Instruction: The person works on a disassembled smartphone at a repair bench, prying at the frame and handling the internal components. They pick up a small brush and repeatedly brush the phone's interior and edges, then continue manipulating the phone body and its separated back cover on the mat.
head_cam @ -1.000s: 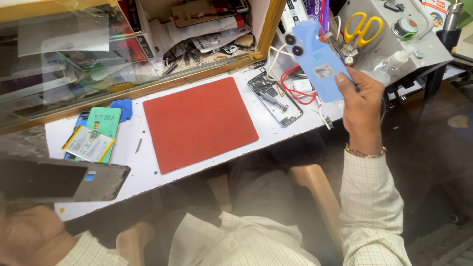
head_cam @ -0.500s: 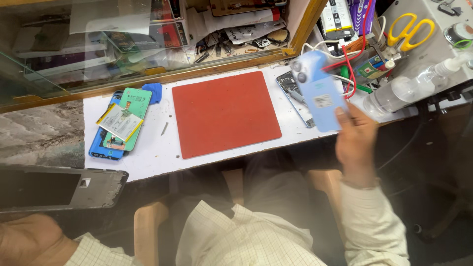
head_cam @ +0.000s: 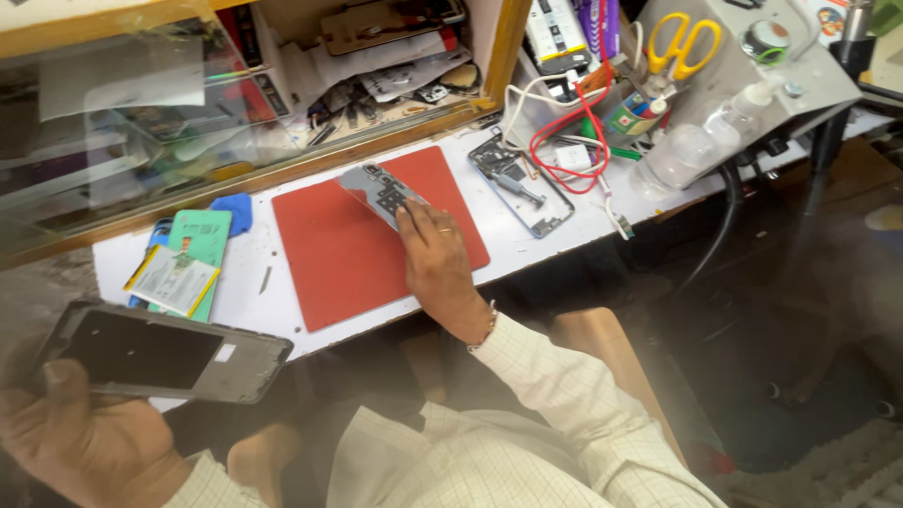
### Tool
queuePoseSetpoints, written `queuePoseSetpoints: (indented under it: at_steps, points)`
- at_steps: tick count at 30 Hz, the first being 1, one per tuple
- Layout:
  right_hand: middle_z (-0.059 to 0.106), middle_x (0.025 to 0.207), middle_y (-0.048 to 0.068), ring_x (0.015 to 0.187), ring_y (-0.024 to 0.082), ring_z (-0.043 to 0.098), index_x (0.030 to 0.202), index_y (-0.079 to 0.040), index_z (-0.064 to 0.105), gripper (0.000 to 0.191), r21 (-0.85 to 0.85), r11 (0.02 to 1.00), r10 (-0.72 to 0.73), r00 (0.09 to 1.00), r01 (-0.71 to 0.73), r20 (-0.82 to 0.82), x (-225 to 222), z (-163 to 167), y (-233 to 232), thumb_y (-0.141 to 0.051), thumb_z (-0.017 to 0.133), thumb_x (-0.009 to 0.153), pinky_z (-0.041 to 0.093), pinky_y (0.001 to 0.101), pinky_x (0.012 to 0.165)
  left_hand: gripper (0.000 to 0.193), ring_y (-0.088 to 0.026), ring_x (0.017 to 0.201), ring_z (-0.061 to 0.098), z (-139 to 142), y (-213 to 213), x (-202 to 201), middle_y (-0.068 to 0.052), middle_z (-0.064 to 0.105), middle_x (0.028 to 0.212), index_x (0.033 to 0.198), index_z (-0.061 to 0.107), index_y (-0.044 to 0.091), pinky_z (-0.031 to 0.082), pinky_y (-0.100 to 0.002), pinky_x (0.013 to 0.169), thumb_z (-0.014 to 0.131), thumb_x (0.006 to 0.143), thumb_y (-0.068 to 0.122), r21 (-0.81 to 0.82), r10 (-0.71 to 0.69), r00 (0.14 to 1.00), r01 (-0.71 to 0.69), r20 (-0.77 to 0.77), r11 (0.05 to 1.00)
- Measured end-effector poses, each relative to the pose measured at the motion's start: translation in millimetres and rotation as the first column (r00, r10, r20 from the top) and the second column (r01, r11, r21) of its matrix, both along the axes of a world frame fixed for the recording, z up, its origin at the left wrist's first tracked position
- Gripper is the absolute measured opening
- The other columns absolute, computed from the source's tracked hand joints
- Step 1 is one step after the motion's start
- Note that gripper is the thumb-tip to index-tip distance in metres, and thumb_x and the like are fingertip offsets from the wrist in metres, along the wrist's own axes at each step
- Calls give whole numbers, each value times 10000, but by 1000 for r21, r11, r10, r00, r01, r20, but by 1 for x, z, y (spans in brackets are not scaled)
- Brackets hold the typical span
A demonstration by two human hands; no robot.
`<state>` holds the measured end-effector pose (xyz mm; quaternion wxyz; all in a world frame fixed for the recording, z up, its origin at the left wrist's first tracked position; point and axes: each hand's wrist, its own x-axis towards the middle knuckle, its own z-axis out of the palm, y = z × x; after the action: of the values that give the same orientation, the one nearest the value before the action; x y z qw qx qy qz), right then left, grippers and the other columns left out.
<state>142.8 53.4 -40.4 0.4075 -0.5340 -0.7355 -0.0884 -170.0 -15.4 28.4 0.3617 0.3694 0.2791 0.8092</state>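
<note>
The phone back [head_cam: 381, 193] is on the far part of the red mat [head_cam: 376, 235], tilted up a bit. Its inside, with dark parts, faces up. The right hand [head_cam: 437, 263] is on its near edge, with the fingers bent over it and holding it. The red mat lies flat in the middle of the white bench [head_cam: 254, 292].

The left hand [head_cam: 80, 442] is near and to the left, off the bench. Its fingers are closed around a dark phone frame [head_cam: 160, 353], and the thumb lies on top.

Left of the mat lies a green phone case [head_cam: 198, 245] with a flat battery [head_cam: 174, 279] on it. Right of the mat lies an open phone [head_cam: 522, 183] with its parts showing. Red wires [head_cam: 564, 141] curl just past it. Far right, yellow scissors [head_cam: 687, 42] lie on a grey box [head_cam: 752, 66], next to a clear bottle [head_cam: 691, 150].
</note>
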Motion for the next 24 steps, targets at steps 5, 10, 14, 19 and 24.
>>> queuePoseSetpoints:
  at_steps: [5,10,14,19,24]
  points:
    - [587,1388,241,1282,413,564,1332,90,581,421,3,995,-103,995,103,14,20,-4,7,39,570,914,423,521,1137,230,-251,1131,697,-24,28,20,-185,675,1232,1316,596,-43,588,-356,1074,662,1102,-95,-6,-152,988,152,26,988]
    - [578,1422,236,1309,403,545,1328,74,588,444,-11,979,-204,976,205,79,55,-12,14,47,564,886,385,539,1145,260,-226,1159,700,-47,69,55,-161,689,1266,1380,600,-39,569,-334,1141,632,1126,-87,-23,-239,967,242,90,970]
    - [562,1432,225,1310,405,526,1322,53,602,454,-15,968,-247,961,251,122,73,-18,23,33,577,869,364,563,1139,265,-227,1134,701,-61,102,86,-155,690,1270,1338,597,-28,571,-346,1120,624,1080,-78,-22,-339,925,348,172,937]
    - [513,1432,264,1297,429,485,1291,29,618,451,-73,963,-240,949,259,203,87,-27,36,-122,680,870,349,593,1101,250,-226,1123,702,-83,134,122,-149,687,1228,1314,610,-36,574,-346,1092,643,1068,-61,-7,-388,897,398,213,917]
    - [554,1355,201,1267,398,506,1278,-75,697,362,-65,961,-273,961,270,-52,135,-38,3,-165,726,929,408,532,1078,247,-236,1115,714,-100,159,131,-154,708,1213,1272,609,-40,592,-357,1065,658,1030,-33,-63,-381,896,404,227,912]
